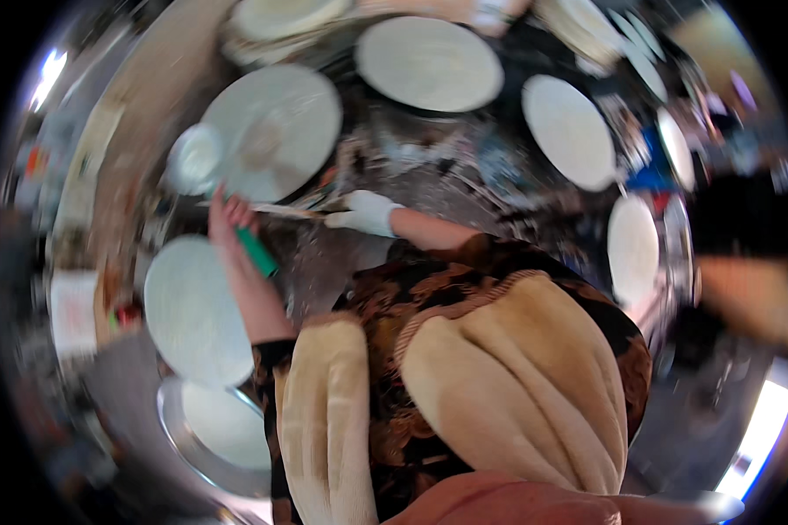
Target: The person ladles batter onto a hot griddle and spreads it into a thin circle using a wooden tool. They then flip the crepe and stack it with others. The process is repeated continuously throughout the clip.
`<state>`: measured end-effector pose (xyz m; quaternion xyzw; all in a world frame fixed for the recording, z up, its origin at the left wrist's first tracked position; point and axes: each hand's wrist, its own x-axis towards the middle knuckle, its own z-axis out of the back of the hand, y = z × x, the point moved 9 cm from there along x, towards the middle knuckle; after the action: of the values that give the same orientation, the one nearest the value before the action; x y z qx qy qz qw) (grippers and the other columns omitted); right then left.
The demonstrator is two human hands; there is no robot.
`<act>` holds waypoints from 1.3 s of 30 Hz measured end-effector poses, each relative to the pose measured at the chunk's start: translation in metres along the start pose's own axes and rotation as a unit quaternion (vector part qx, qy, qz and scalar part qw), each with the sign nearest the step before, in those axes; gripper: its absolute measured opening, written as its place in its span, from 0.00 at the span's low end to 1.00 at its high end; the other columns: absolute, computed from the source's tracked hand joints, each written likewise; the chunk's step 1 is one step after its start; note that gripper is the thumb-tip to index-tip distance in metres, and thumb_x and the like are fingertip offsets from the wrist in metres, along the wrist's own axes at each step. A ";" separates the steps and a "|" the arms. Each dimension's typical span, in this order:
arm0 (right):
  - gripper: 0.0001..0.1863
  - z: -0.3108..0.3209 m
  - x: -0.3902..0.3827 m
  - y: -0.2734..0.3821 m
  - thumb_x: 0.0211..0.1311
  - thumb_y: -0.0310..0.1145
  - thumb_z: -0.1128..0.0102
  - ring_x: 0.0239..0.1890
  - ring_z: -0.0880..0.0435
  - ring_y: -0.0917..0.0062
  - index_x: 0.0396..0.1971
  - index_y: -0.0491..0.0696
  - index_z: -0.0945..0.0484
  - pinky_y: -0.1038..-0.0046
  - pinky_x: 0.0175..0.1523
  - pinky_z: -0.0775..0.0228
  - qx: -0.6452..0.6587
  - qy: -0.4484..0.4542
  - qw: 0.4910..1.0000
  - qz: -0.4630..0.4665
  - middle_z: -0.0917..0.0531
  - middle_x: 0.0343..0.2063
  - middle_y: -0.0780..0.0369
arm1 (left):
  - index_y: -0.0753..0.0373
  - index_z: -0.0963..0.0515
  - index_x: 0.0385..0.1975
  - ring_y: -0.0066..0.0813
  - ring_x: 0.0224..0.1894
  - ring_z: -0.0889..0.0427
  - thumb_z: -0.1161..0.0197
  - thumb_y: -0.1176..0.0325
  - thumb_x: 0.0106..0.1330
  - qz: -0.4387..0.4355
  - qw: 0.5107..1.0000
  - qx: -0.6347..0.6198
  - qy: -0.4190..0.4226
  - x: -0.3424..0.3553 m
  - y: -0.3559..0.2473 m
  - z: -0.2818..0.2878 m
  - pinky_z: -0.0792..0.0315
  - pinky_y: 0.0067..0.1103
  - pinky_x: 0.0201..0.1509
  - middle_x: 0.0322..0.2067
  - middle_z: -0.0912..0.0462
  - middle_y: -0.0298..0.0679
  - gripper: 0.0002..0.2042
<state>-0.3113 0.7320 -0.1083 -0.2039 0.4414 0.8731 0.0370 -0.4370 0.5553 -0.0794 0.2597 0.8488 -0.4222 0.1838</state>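
Observation:
Slightly blurred, my left hand (232,214) is closed around a green-handled tool (258,252). A rounded, shiny pale object (194,159) is just above that hand, against the left edge of a large pale disc (293,118); whether it belongs to the tool is unclear. My right hand (363,213), in a white glove, has its fingers closed at a thin pale stick (293,212) below that disc. Another large pale disc (193,306) lies left of my left forearm.
Several more pale discs (429,61) ring the dark, streaked work surface (337,267) ahead and to the right (569,131). A stack (284,17) sits at the top. A metal-rimmed disc (219,424) is at lower left, beside a curved ledge (123,175).

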 end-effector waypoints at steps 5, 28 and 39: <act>0.27 0.005 -0.054 -0.041 0.58 0.51 0.49 0.48 0.23 0.57 0.52 0.49 0.26 0.67 0.53 0.33 0.101 -0.128 0.982 -0.093 0.21 0.44 0.50 | 0.54 0.45 0.12 0.17 0.09 0.48 0.49 0.56 0.69 0.073 0.993 -0.029 0.090 -0.010 0.042 -0.020 0.46 0.16 0.10 0.10 0.47 0.27 0.23; 0.17 0.048 -0.270 -0.267 0.56 0.46 0.44 0.18 0.23 0.83 0.27 0.47 0.17 0.77 0.20 0.31 0.429 -0.276 0.824 -0.247 0.17 0.23 0.64 | 0.58 0.29 0.50 0.10 0.07 0.43 0.46 0.68 0.64 0.209 0.954 0.084 0.199 -0.163 0.266 -0.138 0.43 0.11 0.07 0.11 0.40 0.22 0.15; 0.17 0.198 -0.276 -0.348 0.58 0.43 0.53 0.37 0.19 0.59 0.32 0.46 0.20 0.63 0.46 0.31 0.024 -0.403 0.898 -0.176 0.19 0.31 0.50 | 0.48 0.40 0.09 0.12 0.05 0.41 0.46 0.61 0.65 0.185 0.974 0.111 0.064 -0.196 0.309 -0.144 0.45 0.13 0.06 0.05 0.40 0.21 0.20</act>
<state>-0.0380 1.1306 -0.1593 0.0924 0.3661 0.8491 0.3693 -0.1101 0.7740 -0.0846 0.4569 0.7440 -0.4553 0.1742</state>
